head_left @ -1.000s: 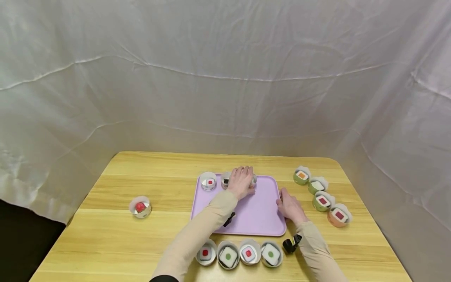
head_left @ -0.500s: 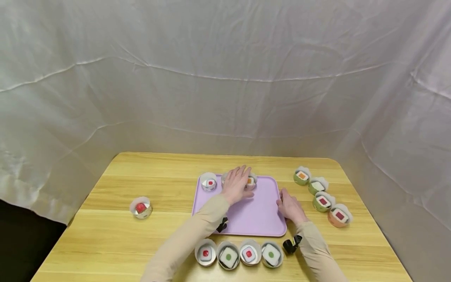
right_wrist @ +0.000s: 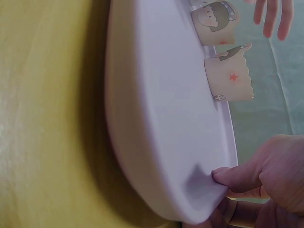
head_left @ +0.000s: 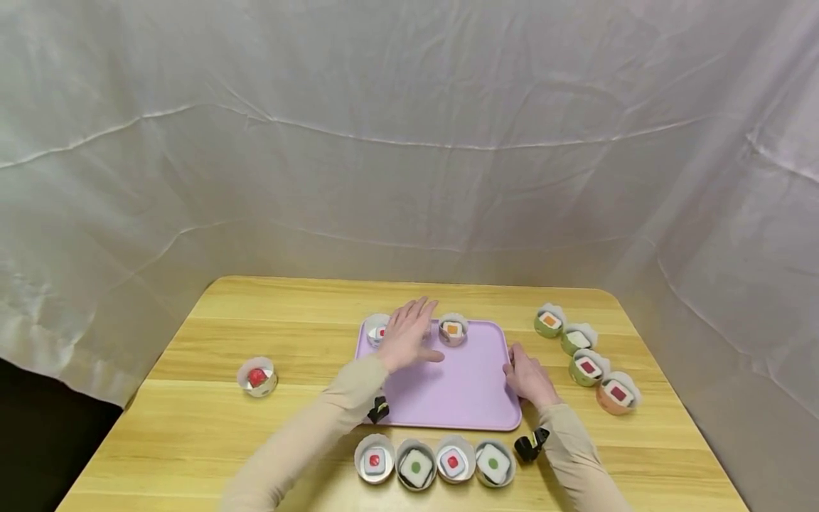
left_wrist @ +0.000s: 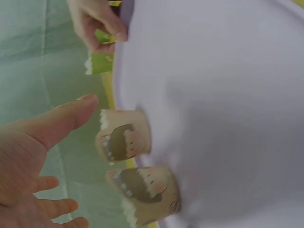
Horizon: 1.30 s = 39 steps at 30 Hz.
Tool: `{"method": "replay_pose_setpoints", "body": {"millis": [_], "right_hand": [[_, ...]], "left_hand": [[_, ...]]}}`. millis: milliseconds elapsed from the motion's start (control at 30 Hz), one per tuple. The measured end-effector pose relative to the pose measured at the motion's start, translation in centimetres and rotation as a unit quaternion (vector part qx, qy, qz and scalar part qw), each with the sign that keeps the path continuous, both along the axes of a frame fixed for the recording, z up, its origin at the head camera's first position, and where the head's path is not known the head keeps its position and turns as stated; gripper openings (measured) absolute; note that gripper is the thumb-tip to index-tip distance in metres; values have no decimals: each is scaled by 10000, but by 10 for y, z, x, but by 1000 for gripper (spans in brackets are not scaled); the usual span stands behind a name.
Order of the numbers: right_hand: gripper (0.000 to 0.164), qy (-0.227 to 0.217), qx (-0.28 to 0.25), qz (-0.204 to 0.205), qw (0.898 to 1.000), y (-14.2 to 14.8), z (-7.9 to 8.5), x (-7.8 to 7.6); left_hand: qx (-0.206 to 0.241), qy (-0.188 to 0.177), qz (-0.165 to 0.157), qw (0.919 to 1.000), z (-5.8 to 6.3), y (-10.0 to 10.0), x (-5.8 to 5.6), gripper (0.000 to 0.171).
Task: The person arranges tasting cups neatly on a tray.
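A lilac tray [head_left: 461, 391] lies on the wooden table with a short row of paper cups along its far edge. The right-hand cup [head_left: 453, 330] of that row holds a white square piece with an orange centre. My left hand [head_left: 404, 343] hovers over the row with fingers spread, partly hiding the left cup [head_left: 373, 330] and most of the middle one. In the left wrist view its thumb stands apart from a cup [left_wrist: 130, 135] with a printed cartoon face. My right hand [right_wrist: 285, 173] grips the tray's right edge, thumb on the rim and fingers below.
Several cups with white pieces line the tray's near side, including a green-dotted one [head_left: 416, 466]. More cups, green ones [head_left: 585, 368] and an orange one [head_left: 616, 397], form a slanting row at right. A lone cup [head_left: 257, 378] with a red piece stands at left.
My left hand has drawn away leftward from the right-hand cup on the tray, its fingers spreading and that cup coming into full view. My right hand stays at the tray edge.
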State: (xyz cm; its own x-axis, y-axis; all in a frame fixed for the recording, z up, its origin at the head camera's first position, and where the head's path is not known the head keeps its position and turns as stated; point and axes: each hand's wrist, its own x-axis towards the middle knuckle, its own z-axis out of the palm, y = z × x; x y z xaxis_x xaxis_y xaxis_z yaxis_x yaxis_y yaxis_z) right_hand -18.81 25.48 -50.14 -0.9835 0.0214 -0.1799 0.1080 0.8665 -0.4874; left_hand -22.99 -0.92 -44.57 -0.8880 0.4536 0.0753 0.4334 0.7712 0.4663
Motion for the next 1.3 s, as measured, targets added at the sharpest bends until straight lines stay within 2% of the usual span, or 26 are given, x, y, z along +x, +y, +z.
{"method": "replay_pose_setpoints", "body": {"millis": [133,333,500,767,933,1100,1300], "right_hand": [[11,3,-29,-16,10000,1,0,1],[11,-112,-107,-80,9998,0,0,1],[12,-30,-89,-53,9999,-1,0,2],[12,-50,-102,-86,9999,-2,1,2],[13,-94,-106,-114,9998,-2,2,2],[13,-128,-73,-144,9998,-2,2,2],[14,-116,13,-96,9999,-2,1,1]], "left_hand": [[219,-45,16,9997,7,-13,4,105],[376,-28,123,9992,16,-34,12,105],[460,-83,201,9987,23,-56,15,106],[149,-289,348,9989,42,-96,22,103],[-270,-519,402,9975,52,-118,28,101],[-565,-689,473,9949,51,-141,34,98],[-905,-896,564,9903,48,-171,40,79]]}}
